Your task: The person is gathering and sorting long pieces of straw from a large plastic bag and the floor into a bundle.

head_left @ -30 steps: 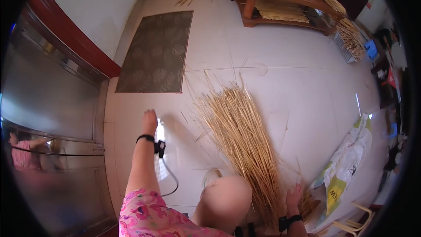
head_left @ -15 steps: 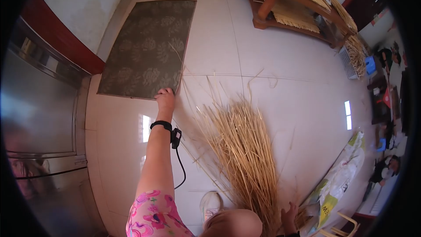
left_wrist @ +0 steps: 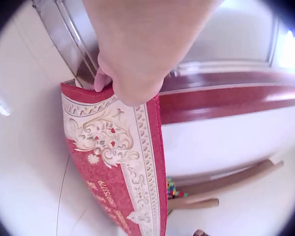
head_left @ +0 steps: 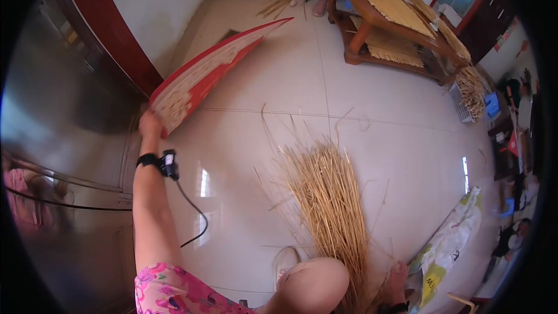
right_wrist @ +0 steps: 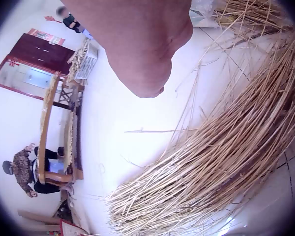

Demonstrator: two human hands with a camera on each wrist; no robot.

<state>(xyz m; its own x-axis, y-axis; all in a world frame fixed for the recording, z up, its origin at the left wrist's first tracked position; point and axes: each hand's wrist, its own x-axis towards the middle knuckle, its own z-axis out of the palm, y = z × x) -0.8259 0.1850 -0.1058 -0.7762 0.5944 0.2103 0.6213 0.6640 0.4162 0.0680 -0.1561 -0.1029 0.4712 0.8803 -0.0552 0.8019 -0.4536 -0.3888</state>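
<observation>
At the left of the head view, my left hand (head_left: 151, 125) grips the near edge of a floor mat (head_left: 200, 72). The mat is raised and bent, with its red and cream patterned face showing. In the left wrist view, the fingers (left_wrist: 102, 78) curl over the mat's red border, and scrolls and gold lettering run below. My right hand (head_left: 397, 282) hangs loosely at the lower right with nothing visible in it, beside a thick bundle of dry straw stalks (head_left: 331, 203). The right wrist view shows that hand (right_wrist: 145, 69) from behind, its fingers mostly hidden.
A wooden table (head_left: 363, 29) bearing woven straw mats stands at the back, with a seated person (right_wrist: 22, 172) behind it. A white and green sack (head_left: 450, 238) lies at right. Metal door panels (head_left: 75, 116) flank the left arm. Loose stalks lie around the bundle.
My left hand reached down to the dark mat lying flat, took hold of its near edge and lifted it leftward, exposing the red patterned face. The right hand stayed by the straw.
</observation>
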